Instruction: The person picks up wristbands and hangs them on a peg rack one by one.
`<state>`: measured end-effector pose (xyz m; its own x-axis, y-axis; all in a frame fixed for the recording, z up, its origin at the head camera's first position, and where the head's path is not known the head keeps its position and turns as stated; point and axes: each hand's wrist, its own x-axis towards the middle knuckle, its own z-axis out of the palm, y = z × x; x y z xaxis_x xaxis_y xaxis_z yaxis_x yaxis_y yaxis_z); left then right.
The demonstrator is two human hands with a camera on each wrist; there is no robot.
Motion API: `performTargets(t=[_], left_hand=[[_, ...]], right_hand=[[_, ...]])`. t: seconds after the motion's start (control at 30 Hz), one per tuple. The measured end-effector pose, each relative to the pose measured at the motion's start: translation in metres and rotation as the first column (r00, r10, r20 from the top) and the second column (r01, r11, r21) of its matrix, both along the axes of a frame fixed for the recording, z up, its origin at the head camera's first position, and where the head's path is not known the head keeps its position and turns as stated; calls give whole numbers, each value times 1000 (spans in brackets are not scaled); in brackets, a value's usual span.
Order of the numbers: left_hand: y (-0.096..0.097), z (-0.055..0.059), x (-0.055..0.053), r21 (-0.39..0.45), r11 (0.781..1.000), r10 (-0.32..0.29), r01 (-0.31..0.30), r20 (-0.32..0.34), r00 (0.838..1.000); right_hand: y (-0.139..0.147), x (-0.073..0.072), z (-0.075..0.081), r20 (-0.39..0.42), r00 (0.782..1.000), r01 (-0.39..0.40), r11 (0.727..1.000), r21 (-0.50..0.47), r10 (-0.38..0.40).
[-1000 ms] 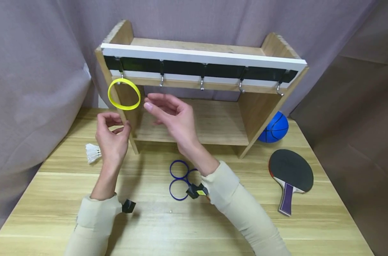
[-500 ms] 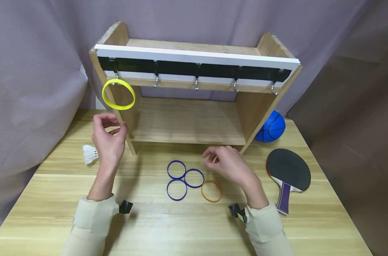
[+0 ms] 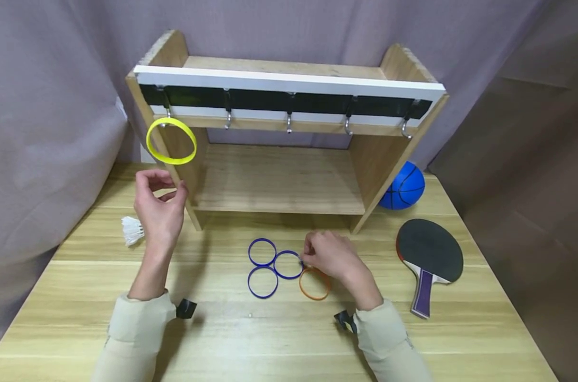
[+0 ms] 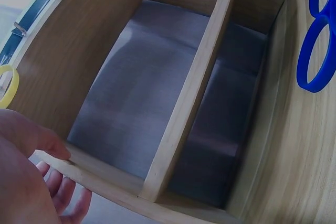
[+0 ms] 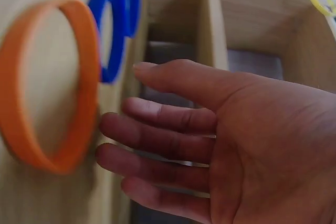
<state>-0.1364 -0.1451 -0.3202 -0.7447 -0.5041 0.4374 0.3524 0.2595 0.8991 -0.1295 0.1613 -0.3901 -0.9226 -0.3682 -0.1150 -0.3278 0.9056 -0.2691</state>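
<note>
My left hand point(image 3: 160, 212) grips the front edge of the left side panel of a wooden shelf point(image 3: 279, 180). In the left wrist view its thumb lies inside the panel point(image 4: 107, 184) and the fingers are outside. A yellow ring point(image 3: 174, 161) hangs from the leftmost hook, just above that hand. Over the table, my right hand point(image 3: 334, 254) reaches down with its fingertips at the right side of a blue ring point(image 3: 289, 278) and the far side of an orange ring point(image 3: 314, 298). Seen from the right wrist, its fingers point(image 5: 157, 137) are loosely extended and hold nothing.
Two more blue rings point(image 3: 262, 297) lie against the first. Several metal hooks point(image 3: 289, 124) line the white front rail. A shuttlecock point(image 3: 132, 231) sits left of the shelf. On the right are a blue ball point(image 3: 403, 188) and a table tennis paddle point(image 3: 429, 252).
My right hand has left the area by the yellow ring, swung right and come down to the rings on the table. The left hand keeps its grip on the panel.
</note>
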Motion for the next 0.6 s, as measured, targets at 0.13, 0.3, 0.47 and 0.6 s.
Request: performTargets(t=[0.13, 0.3, 0.47, 0.6], left_hand=[[0, 0, 1, 1, 1000, -1, 1, -3, 1000], [0, 0, 1, -1, 1000, -3, 3, -3, 1000], [0, 1, 0, -4, 1000, -2, 2, -1, 1000], [-1, 2, 1, -4, 1000, 0, 0, 2, 1000]], right_hand=[[-8, 0, -10, 24, 1000, -12, 1000, 17, 11], [-7, -3, -15, 9, 1000, 0, 1000, 21, 0], [-2, -6, -13, 8, 999, 34, 999, -2, -34], [-1, -7, -10, 11, 999, 40, 997, -67, -40]])
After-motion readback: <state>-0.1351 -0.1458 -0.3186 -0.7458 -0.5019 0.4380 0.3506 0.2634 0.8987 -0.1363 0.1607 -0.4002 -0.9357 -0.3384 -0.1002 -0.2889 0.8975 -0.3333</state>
